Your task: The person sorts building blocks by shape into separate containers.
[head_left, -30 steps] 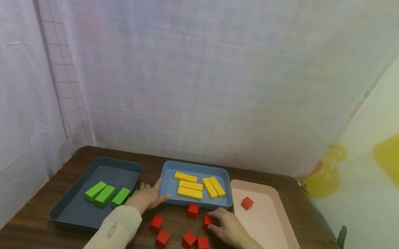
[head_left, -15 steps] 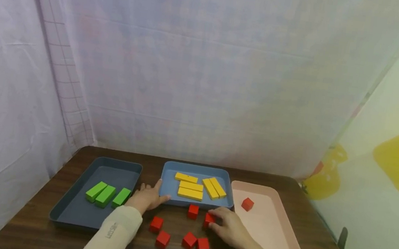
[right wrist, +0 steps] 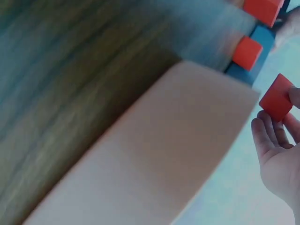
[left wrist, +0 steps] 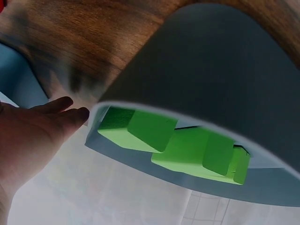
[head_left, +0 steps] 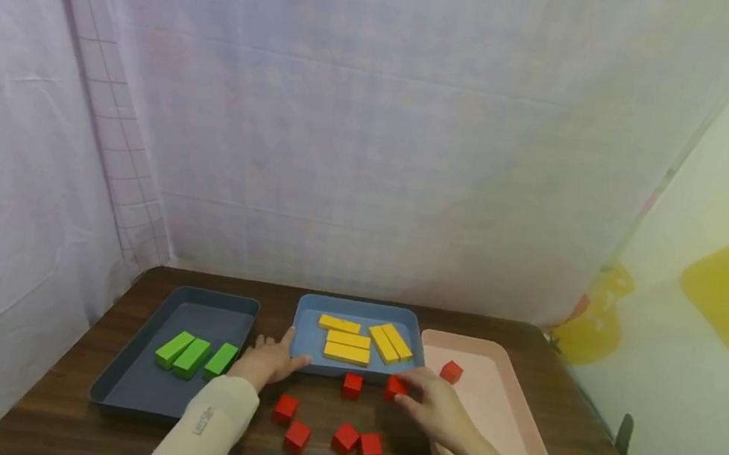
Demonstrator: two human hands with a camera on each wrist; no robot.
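My right hand [head_left: 435,408] pinches a red cube [head_left: 395,389] between thumb and fingers, close to the front right corner of the blue tray [head_left: 358,372]. In the right wrist view that red cube [right wrist: 277,97] shows at the fingertips, raised beside the pink tray [right wrist: 154,140]. Between the dark tray and the blue tray lies my left hand [head_left: 268,361], fingers spread, thumb by the blue tray's front left corner. The left wrist view has the left hand [left wrist: 33,136] with fingertips near the dark tray's [left wrist: 206,61] rim. Several red cubes [head_left: 345,439] sit on the table in front.
The dark tray [head_left: 136,397] at left carries three green blocks [head_left: 190,358]. Several yellow blocks [head_left: 346,353] lie in the blue tray. One red cube [head_left: 451,372] is in the pink tray [head_left: 526,434] at right. A pale curtain [head_left: 374,146] hangs behind the wooden table [head_left: 63,381].
My right hand has lifted its red cube and moved slightly right and away from me, toward the pink tray. The left hand stays where it was.
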